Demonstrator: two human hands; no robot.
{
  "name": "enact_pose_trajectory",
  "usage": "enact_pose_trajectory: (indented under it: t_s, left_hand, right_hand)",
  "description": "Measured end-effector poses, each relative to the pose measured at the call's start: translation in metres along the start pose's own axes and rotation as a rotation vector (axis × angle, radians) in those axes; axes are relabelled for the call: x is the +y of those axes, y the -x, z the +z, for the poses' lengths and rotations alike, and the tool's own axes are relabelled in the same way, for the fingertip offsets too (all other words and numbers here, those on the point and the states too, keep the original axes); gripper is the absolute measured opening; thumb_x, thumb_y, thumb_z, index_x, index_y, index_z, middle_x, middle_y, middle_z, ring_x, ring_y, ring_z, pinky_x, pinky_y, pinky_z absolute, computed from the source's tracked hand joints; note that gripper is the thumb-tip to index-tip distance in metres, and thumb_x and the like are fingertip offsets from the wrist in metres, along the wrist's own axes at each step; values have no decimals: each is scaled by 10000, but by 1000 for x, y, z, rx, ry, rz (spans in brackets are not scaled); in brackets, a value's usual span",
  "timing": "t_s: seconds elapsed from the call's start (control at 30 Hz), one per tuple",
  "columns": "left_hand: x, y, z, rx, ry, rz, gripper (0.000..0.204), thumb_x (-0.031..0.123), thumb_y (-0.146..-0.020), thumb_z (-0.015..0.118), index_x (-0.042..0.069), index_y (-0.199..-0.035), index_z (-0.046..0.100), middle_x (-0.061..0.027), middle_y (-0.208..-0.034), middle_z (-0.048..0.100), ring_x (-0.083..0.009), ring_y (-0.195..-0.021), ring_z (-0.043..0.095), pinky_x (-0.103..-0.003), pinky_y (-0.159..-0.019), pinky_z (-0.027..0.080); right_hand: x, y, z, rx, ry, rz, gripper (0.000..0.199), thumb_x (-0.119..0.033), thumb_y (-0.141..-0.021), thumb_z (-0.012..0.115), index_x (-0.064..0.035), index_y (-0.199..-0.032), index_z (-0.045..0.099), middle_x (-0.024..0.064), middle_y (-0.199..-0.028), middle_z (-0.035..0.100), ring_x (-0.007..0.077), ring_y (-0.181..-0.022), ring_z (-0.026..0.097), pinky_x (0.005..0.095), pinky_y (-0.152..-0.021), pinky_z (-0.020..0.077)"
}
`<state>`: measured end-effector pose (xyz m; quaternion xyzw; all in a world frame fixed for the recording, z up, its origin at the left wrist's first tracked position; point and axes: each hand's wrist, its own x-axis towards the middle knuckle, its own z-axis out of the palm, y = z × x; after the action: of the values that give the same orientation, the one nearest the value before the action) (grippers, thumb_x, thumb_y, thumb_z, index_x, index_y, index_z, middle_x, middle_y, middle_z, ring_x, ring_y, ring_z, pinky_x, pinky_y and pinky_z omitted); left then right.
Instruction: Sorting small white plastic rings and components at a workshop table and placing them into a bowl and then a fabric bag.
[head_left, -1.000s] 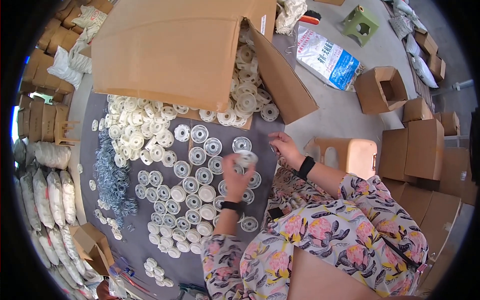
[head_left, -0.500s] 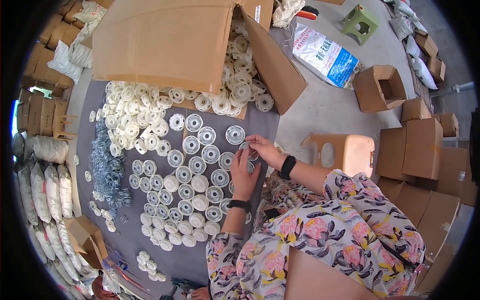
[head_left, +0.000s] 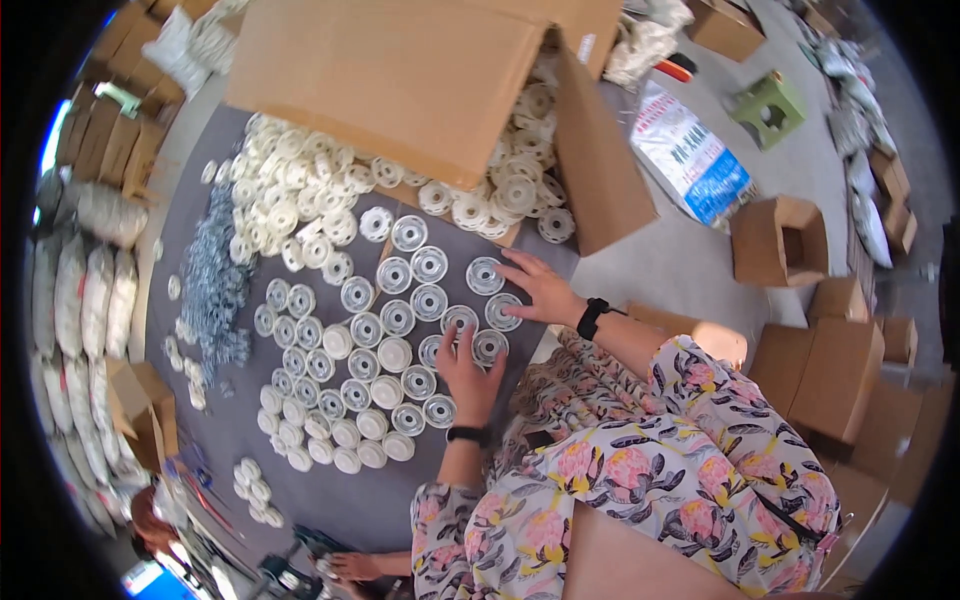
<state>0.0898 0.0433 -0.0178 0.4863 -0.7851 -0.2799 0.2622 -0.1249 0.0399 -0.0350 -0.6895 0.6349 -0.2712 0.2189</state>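
Observation:
Round white plastic parts with shiny silvery centres stand in loose rows on the dark table point(head_left: 390, 510). My left hand point(head_left: 470, 382) is over the right side of the rows, fingers apart, its fingertips at one silvery-centred part point(head_left: 460, 320). Another such part point(head_left: 490, 348) is beside its thumb. To the right, my right hand point(head_left: 542, 290) has its fingers spread at the table's edge. Its thumb is by a silvery-centred part point(head_left: 503, 311), and its index finger is near another point(head_left: 484, 276). Several plain white-topped parts point(head_left: 371, 453) stand at the near end of the rows.
A large cardboard box point(head_left: 400, 85) lies tipped at the far side, spilling cream plastic parts point(head_left: 290, 190). Grey-blue metal pieces point(head_left: 212, 290) are heaped at left. Another person's hand point(head_left: 355, 567) is beside a dark tool at the near edge. A brown stool point(head_left: 690, 330) stands at right.
My hands were close together over a part; now they are apart with fingers spread, the left lower, the right higher. The parts there rest on the table. The whole view has shifted and tilted.

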Motion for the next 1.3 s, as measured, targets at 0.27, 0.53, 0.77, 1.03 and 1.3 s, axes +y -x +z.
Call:
enact_pose_trajectory:
  t_s: [0.27,0.53,0.77,1.03,1.3]
  left_hand:
    - [-14,171,-14,186,-331,-566,962,406,-558,790,90,-1336,320,-288,-1379,163,-444,-1250,206,-558,-998,154]
    - [-15,127,-7,368,-409,-890,978,418,-526,803,158,-1349,341,-285,-1406,111,-441,-1322,61,-618,-1009,75]
    - [-26,130,-29,339,-386,-880,907,423,-529,789,140,-1303,408,-247,-1402,170,-426,-1324,93,-649,-992,74]
    - [-51,159,-79,288,-391,-930,912,396,-553,788,128,-1321,375,-226,-1414,155,-392,-1333,88,-634,-1004,53]
    - [-76,178,-136,271,-326,-781,952,403,-525,802,90,-1307,357,-226,-1404,179,-376,-1322,135,-618,-1013,15]
  right_hand:
    - [11,-22,12,-383,182,-356,895,-647,-546,675,-264,-1309,408,153,-1443,164,410,-1330,76,584,-1036,82]
    - [-20,-31,28,-432,268,-414,934,-683,-538,649,-303,-1340,357,169,-1451,106,446,-1319,27,642,-998,60]
    - [-52,-47,41,-479,312,-471,960,-651,-526,679,-322,-1354,324,171,-1442,118,479,-1301,36,664,-982,96]
    - [-100,-58,87,-493,205,-558,915,-646,-533,680,-317,-1328,369,159,-1439,151,478,-1295,80,671,-974,117]
    - [-129,-65,89,-479,103,-595,769,-581,-662,634,-276,-1322,382,134,-1430,207,384,-1320,149,639,-992,119]
